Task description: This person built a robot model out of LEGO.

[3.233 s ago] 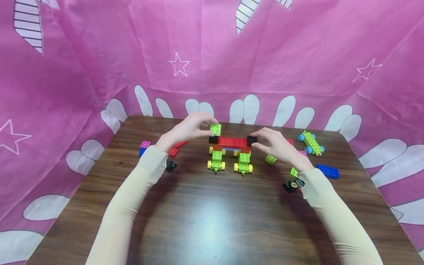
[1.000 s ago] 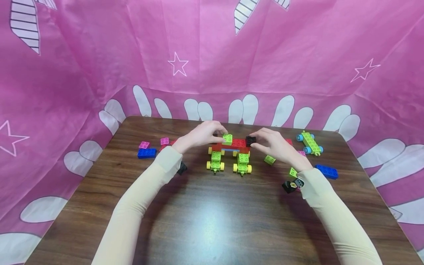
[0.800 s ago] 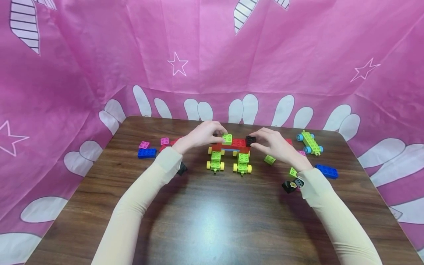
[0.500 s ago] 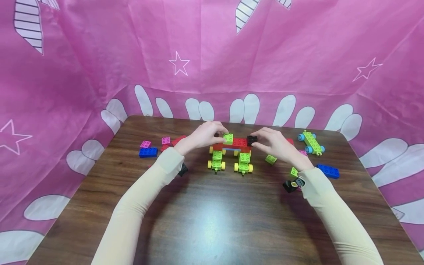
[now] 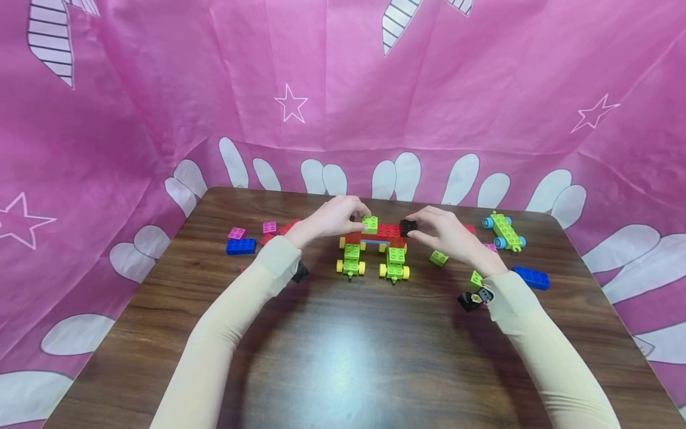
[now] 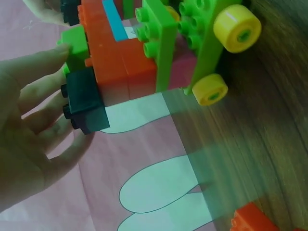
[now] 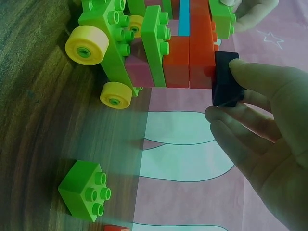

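Note:
A toy-brick vehicle stands on the table: a long red brick (image 5: pixel 389 230) lies across two green bases with yellow wheels, the left base (image 5: pixel 351 266) and the right base (image 5: pixel 395 271). My left hand (image 5: pixel 336 215) pinches a green brick (image 5: pixel 370 224) on top of the red one, near its left end. A black brick (image 6: pixel 86 98) sits at that end, mostly hidden by the hand in the head view. At the other end, my right hand (image 5: pixel 442 233) holds a second black brick (image 7: pixel 226 79) between thumb and fingers.
Pink bricks, a blue brick (image 5: pixel 240 246) and red bricks lie left of the vehicle. To the right are a loose green brick (image 5: pixel 439 257), a long blue brick (image 5: pixel 531 277) and a green base with blue wheels (image 5: pixel 504 231). A pink curtain (image 5: pixel 354 89) hangs behind the table.
Since the earliest frame, my left hand has moved right and slightly down, bringing the green brick from above the left black brick onto the red brick. My right hand has stayed in place.

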`<state>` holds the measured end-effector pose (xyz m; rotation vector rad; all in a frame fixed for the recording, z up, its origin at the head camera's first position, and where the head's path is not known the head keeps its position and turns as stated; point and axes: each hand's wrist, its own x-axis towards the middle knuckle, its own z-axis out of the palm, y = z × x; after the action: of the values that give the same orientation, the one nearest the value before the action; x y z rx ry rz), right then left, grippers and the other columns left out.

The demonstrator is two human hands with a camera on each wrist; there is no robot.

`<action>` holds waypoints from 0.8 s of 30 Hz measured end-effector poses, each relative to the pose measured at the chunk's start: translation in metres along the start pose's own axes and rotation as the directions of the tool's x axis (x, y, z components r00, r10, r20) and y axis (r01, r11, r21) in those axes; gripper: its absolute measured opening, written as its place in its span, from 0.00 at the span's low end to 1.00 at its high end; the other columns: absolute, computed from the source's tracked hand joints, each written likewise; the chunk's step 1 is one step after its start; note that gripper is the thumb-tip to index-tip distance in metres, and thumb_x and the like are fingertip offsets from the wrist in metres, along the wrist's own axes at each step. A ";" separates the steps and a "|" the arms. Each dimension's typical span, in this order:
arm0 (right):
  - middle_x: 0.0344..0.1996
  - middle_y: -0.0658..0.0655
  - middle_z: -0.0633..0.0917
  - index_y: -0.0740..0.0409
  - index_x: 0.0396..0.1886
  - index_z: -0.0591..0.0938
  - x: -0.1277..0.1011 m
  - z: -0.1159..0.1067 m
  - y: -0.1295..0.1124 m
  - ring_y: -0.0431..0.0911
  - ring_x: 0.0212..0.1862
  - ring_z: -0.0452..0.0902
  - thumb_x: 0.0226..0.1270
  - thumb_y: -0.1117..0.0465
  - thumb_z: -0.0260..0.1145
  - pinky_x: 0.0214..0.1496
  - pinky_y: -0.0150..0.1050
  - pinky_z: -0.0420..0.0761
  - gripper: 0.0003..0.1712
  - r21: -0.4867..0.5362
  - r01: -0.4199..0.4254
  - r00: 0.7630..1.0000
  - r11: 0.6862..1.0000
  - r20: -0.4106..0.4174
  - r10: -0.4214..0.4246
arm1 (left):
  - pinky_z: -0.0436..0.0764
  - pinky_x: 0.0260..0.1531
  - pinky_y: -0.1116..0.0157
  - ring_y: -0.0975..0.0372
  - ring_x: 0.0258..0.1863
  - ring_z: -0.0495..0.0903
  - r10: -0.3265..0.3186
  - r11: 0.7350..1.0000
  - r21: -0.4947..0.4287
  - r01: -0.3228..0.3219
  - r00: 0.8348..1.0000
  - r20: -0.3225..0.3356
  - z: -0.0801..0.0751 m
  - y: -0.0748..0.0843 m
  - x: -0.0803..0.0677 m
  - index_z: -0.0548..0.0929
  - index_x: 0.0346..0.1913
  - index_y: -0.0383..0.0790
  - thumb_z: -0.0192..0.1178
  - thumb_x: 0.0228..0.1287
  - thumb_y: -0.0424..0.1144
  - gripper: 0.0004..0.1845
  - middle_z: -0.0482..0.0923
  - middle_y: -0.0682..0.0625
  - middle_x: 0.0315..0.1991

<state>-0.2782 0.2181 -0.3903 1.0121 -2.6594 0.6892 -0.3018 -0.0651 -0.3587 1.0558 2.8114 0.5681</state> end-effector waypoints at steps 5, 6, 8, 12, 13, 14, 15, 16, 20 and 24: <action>0.45 0.58 0.86 0.60 0.53 0.83 -0.001 0.000 0.001 0.50 0.46 0.84 0.64 0.60 0.70 0.47 0.48 0.84 0.18 0.006 -0.006 1.000 1.000 0.005 0.006 | 0.81 0.54 0.62 0.59 0.48 0.83 -0.001 0.997 -0.076 -0.001 1.000 -0.019 0.002 -0.002 0.003 0.85 0.55 0.40 0.66 0.65 0.44 0.18 0.85 0.47 0.52; 0.45 0.58 0.86 0.59 0.54 0.83 -0.001 -0.001 0.001 0.50 0.46 0.84 0.64 0.60 0.70 0.47 0.48 0.85 0.19 0.007 -0.008 1.000 1.000 0.007 0.008 | 0.81 0.53 0.62 0.59 0.47 0.82 -0.004 0.996 -0.091 0.002 1.000 -0.024 0.003 -0.002 0.003 0.86 0.54 0.40 0.66 0.65 0.44 0.18 0.85 0.47 0.51; 0.45 0.58 0.86 0.59 0.54 0.83 -0.001 -0.001 0.001 0.50 0.46 0.84 0.65 0.60 0.70 0.47 0.48 0.85 0.19 0.009 -0.012 1.000 1.000 0.011 0.012 | 0.81 0.51 0.62 0.59 0.46 0.82 -0.013 0.994 -0.109 0.010 0.999 -0.030 0.004 -0.003 0.005 0.86 0.54 0.41 0.67 0.65 0.44 0.17 0.85 0.48 0.50; 0.46 0.58 0.86 0.59 0.54 0.84 -0.001 -0.001 0.002 0.50 0.47 0.84 0.65 0.59 0.70 0.47 0.48 0.84 0.19 0.002 -0.013 1.000 1.000 0.007 0.013 | 0.80 0.49 0.62 0.59 0.45 0.81 -0.031 0.993 -0.112 0.028 0.999 -0.031 0.004 -0.001 0.006 0.86 0.53 0.41 0.67 0.64 0.43 0.17 0.85 0.48 0.48; 0.46 0.58 0.86 0.59 0.53 0.84 0.000 -0.001 0.002 0.50 0.47 0.84 0.65 0.59 0.70 0.47 0.48 0.84 0.18 0.001 -0.011 1.000 1.000 0.005 0.011 | 0.80 0.49 0.62 0.59 0.44 0.81 -0.033 0.994 -0.101 0.030 0.999 -0.030 0.004 0.000 0.006 0.86 0.53 0.41 0.67 0.64 0.43 0.17 0.85 0.48 0.48; 0.46 0.58 0.86 0.59 0.53 0.84 0.000 -0.001 0.002 0.50 0.47 0.84 0.64 0.59 0.70 0.47 0.49 0.84 0.18 0.000 -0.007 1.000 1.000 0.002 0.007 | 0.80 0.50 0.62 0.59 0.45 0.81 -0.036 0.996 -0.088 0.033 0.999 -0.029 0.004 0.001 0.007 0.86 0.53 0.41 0.67 0.64 0.43 0.17 0.85 0.48 0.48; 0.46 0.58 0.86 0.59 0.53 0.84 0.000 -0.001 0.002 0.50 0.47 0.84 0.64 0.59 0.71 0.47 0.49 0.84 0.18 -0.001 -0.004 1.000 1.000 0.000 0.004 | 0.80 0.50 0.62 0.59 0.45 0.81 -0.037 0.997 -0.075 0.035 0.999 -0.027 0.003 0.002 0.007 0.86 0.53 0.41 0.67 0.64 0.43 0.17 0.85 0.48 0.48; 0.45 0.58 0.86 0.59 0.53 0.84 0.000 -0.001 0.002 0.50 0.47 0.84 0.64 0.60 0.71 0.47 0.49 0.84 0.18 0.000 -0.002 1.000 1.000 -0.001 0.002 | 0.80 0.50 0.61 0.59 0.45 0.81 -0.039 0.997 -0.061 0.037 0.999 -0.025 0.003 0.003 0.007 0.85 0.53 0.41 0.67 0.64 0.43 0.17 0.84 0.47 0.48; 0.45 0.58 0.86 0.60 0.53 0.84 0.001 0.000 0.002 0.50 0.46 0.84 0.64 0.60 0.71 0.47 0.49 0.84 0.18 0.005 0.003 1.000 1.000 -0.003 -0.003 | 0.81 0.51 0.61 0.59 0.46 0.83 -0.051 0.999 -0.020 0.051 0.998 -0.022 0.003 0.006 0.008 0.85 0.53 0.41 0.67 0.64 0.43 0.17 0.84 0.47 0.49; 0.45 0.58 0.86 0.60 0.52 0.84 0.000 0.000 0.001 0.50 0.46 0.85 0.64 0.61 0.71 0.46 0.48 0.84 0.18 0.008 0.001 1.000 1.000 -0.002 -0.001 | 0.82 0.50 0.62 0.59 0.47 0.83 -0.051 0.999 0.016 0.051 0.998 -0.022 0.003 0.009 0.008 0.86 0.53 0.41 0.68 0.63 0.43 0.17 0.84 0.48 0.50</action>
<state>-0.2791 0.2184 -0.3904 1.0145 -2.6566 0.7013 -0.3022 -0.0529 -0.3579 0.9835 2.8572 0.5561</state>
